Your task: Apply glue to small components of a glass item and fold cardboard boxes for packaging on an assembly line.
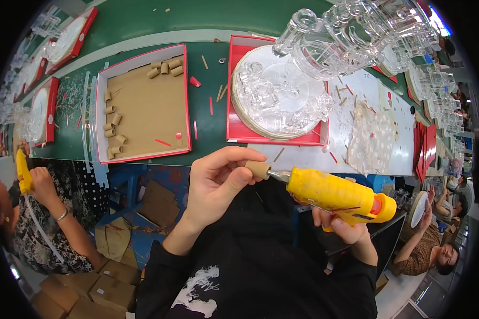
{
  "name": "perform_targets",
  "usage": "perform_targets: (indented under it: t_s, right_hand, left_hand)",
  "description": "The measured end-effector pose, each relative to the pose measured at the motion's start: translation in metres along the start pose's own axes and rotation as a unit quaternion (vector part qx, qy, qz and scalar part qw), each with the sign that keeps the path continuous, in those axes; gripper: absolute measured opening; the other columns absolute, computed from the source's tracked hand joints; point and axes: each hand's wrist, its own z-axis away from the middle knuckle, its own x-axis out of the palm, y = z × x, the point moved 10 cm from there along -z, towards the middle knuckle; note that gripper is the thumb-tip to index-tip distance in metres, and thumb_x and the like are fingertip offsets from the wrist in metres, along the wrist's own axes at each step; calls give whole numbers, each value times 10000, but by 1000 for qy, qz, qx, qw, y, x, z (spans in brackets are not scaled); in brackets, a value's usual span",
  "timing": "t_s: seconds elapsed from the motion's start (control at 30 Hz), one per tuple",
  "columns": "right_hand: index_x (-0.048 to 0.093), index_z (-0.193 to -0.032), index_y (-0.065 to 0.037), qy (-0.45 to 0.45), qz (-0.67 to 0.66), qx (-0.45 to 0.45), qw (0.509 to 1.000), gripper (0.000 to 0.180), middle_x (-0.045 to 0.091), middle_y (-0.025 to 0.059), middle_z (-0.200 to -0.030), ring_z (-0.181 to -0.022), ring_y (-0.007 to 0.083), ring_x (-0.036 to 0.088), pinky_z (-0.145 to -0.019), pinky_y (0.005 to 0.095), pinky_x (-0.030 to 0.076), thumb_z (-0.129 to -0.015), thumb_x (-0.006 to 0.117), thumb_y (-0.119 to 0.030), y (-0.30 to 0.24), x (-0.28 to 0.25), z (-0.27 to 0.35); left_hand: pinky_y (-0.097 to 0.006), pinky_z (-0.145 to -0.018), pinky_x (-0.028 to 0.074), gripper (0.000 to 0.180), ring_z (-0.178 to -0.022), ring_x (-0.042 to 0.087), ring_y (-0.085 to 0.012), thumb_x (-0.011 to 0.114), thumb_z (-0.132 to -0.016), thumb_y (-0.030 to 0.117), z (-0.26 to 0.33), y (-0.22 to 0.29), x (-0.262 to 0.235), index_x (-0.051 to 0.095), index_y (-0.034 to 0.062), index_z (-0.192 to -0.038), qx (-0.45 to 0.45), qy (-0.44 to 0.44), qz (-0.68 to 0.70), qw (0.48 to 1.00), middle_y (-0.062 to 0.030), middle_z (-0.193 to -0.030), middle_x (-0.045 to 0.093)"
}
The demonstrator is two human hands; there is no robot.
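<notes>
Both of the person's hands were up close under the camera, off the near edge of the green table [143, 21]. Her left hand [218, 181] was curled, thumb and forefinger pinched on a short cardboard tube [258, 169]. The right hand [340, 226] was wrapped tight around the grip of a yellow glue gun [338, 194], whose metal tip touched the tube's end. I judged the gluing of this tube to be just under way, with fixing it to anything not yet done.

Directly ahead, at the near edge of the table, sat a red tray [239, 90] carrying a round gold-rimmed board with a clear plastic ornament [276, 95] on it. To its left lay a red-edged box lid [143, 106] lined with brown card. I counted about fourteen loose tubes [167, 67] in it, four or so in the far right corner and the rest strung along the left wall, so plenty of stock remained.

Glue guns: two, hers and one held by a person in a spotted top [37, 186] at the left. Red trays with ornaments: one in front, three more toward the table's far left end. A stack of clear ornaments [356, 32] rose at the far right; too jumbled to count. Red and tan sticks littered the table. A white sheet [377, 111] covered the right part.
</notes>
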Motion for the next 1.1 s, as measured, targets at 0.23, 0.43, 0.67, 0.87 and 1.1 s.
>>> perform_targets:
  t_s: [0.23,0.43,0.67,0.87,1.1]
  right_hand:
    - [245,-1440,-105,-42,62,-22,997,745,517,46,-720,-572,117,505,-629,322,479,-784,593,-173,2,2,2]
    - [275,-1433,-111,-42,70,-21,996,725,518,50,-725,-578,120,504,-628,325,480,-776,577,-165,5,1,6]
    - [250,-1453,-121,-80,75,-58,992,729,532,63,-779,-589,130,504,-630,333,479,-792,557,-153,1,5,6]
    - [228,-1459,-117,-94,87,-59,990,743,539,69,-802,-597,133,503,-632,340,472,-794,558,-143,4,3,8]
    - [200,-1471,-130,-39,60,-18,997,770,545,71,-809,-599,133,503,-624,340,472,-793,564,-139,3,4,8]
  left_hand:
    - [-209,-657,466,460,-719,572,-97,655,-890,380,2,2,0,625,-48,-1057,-1,5,-8,1000,-68,-854,627]
    - [-205,-654,464,457,-715,573,-97,666,-881,381,4,2,-1,632,-42,-1050,-1,9,-14,1000,-68,-861,628]
    - [-192,-726,481,305,-798,598,-78,651,-915,158,5,2,0,614,-50,-1135,19,-30,16,999,-67,-917,646]
    - [-211,-657,473,439,-719,580,-101,682,-874,351,5,0,-1,632,-45,-1057,-3,9,-13,1000,-73,-869,633]
    - [-172,-692,447,290,-749,531,-45,673,-893,107,6,0,-1,623,-44,-1135,17,-24,3,1000,-8,-856,575]
